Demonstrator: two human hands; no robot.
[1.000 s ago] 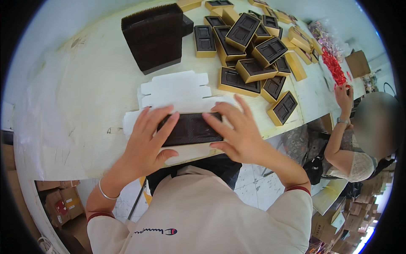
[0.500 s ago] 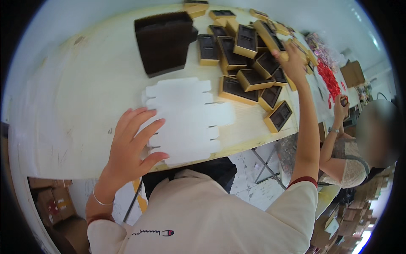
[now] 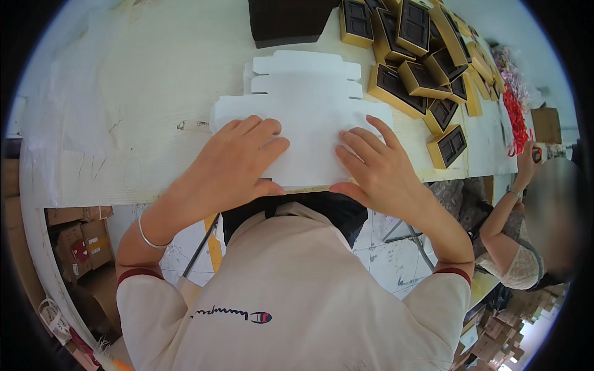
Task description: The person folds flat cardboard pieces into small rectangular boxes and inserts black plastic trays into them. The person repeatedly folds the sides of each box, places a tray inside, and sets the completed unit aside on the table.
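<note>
A white die-cut carton blank [image 3: 306, 117] with slotted flaps lies flat near the table's front edge, in front of me. My left hand [image 3: 244, 157] rests on its left part, fingers slightly bent and apart, thumb by the near edge. On the right part lies my right hand [image 3: 377, 161], its fingers spread and its thumb also at the near edge. Neither hand is closed round anything. Just past the blank stands a dark brown block-like stack [image 3: 289, 23], cut off by the top of the view.
A heap of gold boxes [image 3: 413, 86] with dark inserts covers the table [image 3: 124, 154] at the right. Beyond are red ribbons [image 3: 515, 117] and a co-worker's hand [image 3: 528, 159] holding a small object. Brown cartons [image 3: 83, 244] sit below the table at left.
My right hand has left the gold boxes and come down onto the carton blank. My left hand has shifted onto its near left part. The view has tilted down towards me.
</note>
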